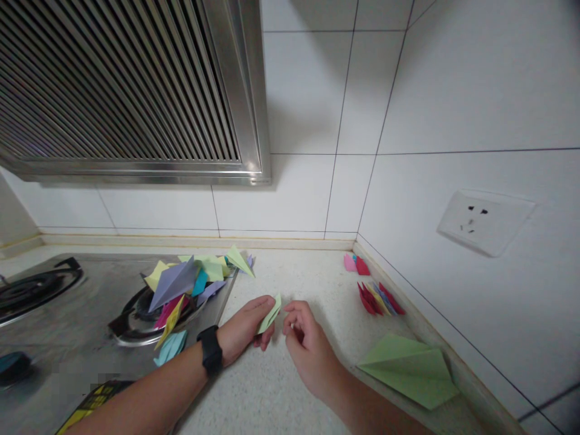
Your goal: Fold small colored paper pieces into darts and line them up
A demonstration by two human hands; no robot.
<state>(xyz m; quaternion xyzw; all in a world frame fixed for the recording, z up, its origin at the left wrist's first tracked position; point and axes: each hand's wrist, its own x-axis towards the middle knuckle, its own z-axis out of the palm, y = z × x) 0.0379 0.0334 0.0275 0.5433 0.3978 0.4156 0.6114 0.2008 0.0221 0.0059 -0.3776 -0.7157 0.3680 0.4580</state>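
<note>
White tiles backed the countertop.
From my end, I saw the left hand pinching the small green paper above it, partly exposed, presumably for access; the right hand curled loosely just beside, apparently empty. One larger plane lay aside, likely out of the way.

1. Your folded paper: pale green, small, narrow, layered along its creases.
2. Pose: tilted, pointed end up and leaning to your right.
3. Location: gripped in your left hand, just beside your right hand, not touching it.
</note>
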